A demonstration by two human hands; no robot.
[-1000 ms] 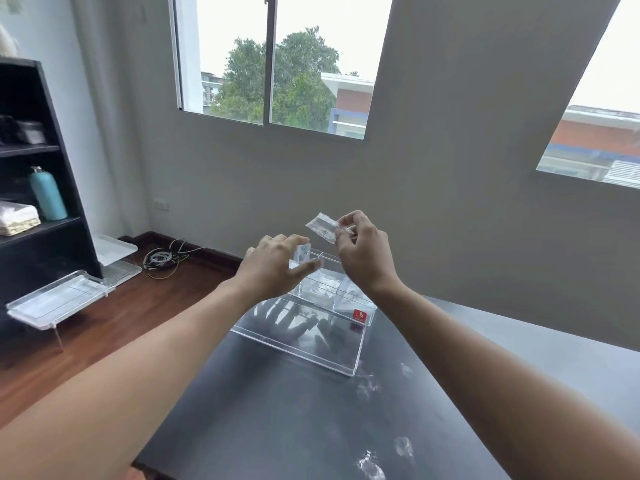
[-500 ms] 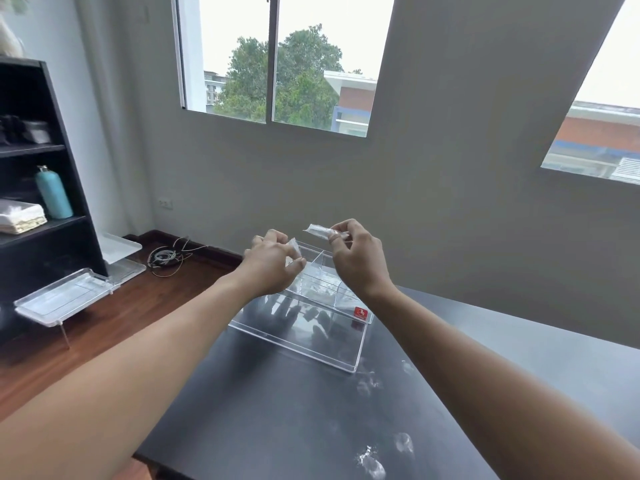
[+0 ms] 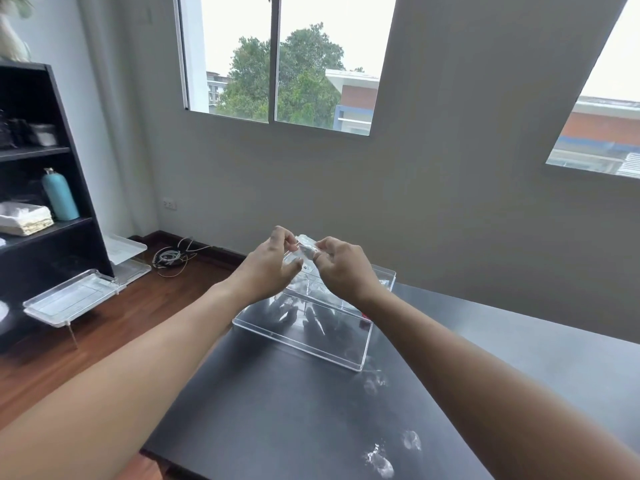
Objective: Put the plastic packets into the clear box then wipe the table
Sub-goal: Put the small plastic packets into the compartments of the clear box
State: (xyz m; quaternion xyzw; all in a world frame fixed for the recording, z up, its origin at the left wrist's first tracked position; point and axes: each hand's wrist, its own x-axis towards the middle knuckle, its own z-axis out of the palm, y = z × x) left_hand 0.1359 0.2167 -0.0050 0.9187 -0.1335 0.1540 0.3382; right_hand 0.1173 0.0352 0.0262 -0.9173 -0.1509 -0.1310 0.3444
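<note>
Above the clear box (image 3: pixel 360 355) both my hands meet on a small plastic packet (image 3: pixel 306 244). My left hand (image 3: pixel 273 268) pinches its left end and my right hand (image 3: pixel 341 268) pinches its right end. The box stands open on the dark table (image 3: pixel 277 410), with inner dividers and a red sticker on its right side. More small clear packets lie on the table nearer to me: one (image 3: pixel 374 381) just in front of the box, and two, a packet (image 3: pixel 411 439) and another packet (image 3: pixel 381 460), near the table's front.
A black shelf (image 3: pixel 79 188) at the left holds a teal bottle (image 3: pixel 60 195) and folded cloths (image 3: pixel 26 220). Clear acrylic trays (image 3: pixel 72 299) stand on the wooden floor beside it. Cables (image 3: pixel 169 258) lie by the wall.
My hands have come together; a second earlier each held its own packet apart, now both pinch packets at one spot above the box.
</note>
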